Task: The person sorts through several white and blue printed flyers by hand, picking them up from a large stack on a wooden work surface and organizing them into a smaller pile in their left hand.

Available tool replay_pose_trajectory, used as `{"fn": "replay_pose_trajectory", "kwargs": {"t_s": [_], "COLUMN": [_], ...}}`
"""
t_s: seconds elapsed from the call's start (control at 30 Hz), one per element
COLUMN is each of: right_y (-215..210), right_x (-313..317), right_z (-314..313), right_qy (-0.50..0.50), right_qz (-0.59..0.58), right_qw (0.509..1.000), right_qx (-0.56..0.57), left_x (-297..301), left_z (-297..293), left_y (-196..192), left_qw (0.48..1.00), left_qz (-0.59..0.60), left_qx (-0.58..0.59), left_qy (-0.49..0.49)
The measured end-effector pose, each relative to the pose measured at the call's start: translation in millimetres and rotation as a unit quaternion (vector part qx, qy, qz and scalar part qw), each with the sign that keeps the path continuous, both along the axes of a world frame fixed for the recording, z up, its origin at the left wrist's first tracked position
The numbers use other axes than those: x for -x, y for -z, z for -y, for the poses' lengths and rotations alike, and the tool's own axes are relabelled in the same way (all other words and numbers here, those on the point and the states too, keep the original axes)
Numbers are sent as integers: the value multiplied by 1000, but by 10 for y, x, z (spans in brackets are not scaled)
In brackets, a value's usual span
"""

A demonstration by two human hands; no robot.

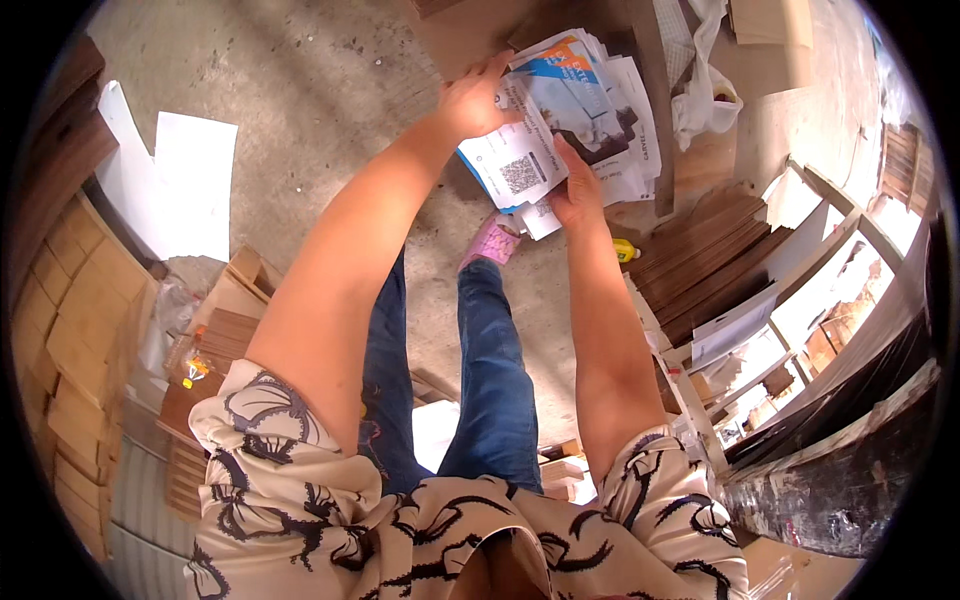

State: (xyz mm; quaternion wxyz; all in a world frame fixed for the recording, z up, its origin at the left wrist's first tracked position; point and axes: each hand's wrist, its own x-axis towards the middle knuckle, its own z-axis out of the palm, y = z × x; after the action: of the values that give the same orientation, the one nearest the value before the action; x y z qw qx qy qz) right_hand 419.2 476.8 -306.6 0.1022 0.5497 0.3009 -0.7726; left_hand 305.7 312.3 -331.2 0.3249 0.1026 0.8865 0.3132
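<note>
Out in front of me is a stack of printed leaflets point(573, 100), white with blue and orange areas, a photo and a square code. The sheets are uneven and fan out toward the right. My left hand point(475, 100) is closed on the left edge, its thumb lying over the top sheet. At the lower right edge, my right hand point(580, 190) grips the stack with its thumb on top and its other fingers mostly hidden underneath. A smaller white paper slip point(540, 220) pokes out below the stack beside the right hand.
White sheets point(195, 180) lie on the concrete floor point(330, 100) at left. Stacked cardboard pieces point(80, 330) fill the left side. Dark brown boards point(710, 260) lean at right, near a yellow bottle point(625, 250). A white plastic bag point(705, 105) hangs beyond the stack.
</note>
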Motion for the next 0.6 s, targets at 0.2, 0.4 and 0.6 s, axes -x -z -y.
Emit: {"fn": "replay_pose_trajectory", "kwargs": {"t_s": [0.2,0.4,0.6], "right_y": [-305,-1209,-1627], "right_x": [74,-256,-929], "right_z": [165,518,1021], "right_qy": [-105,-308,-407], "right_qz": [-73,-75,-19], "right_qw": [983,946,888], "right_qx": [-133,66,212], "left_x": [14,-382,-1990], "left_z": [244,1131,1834], "left_y": [-49,-1336,-2178], "left_qw": [995,810,611], "left_qz": [35,425,509], "left_qx": [-84,-285,-283], "left_qy": [-35,-287,-537]}}
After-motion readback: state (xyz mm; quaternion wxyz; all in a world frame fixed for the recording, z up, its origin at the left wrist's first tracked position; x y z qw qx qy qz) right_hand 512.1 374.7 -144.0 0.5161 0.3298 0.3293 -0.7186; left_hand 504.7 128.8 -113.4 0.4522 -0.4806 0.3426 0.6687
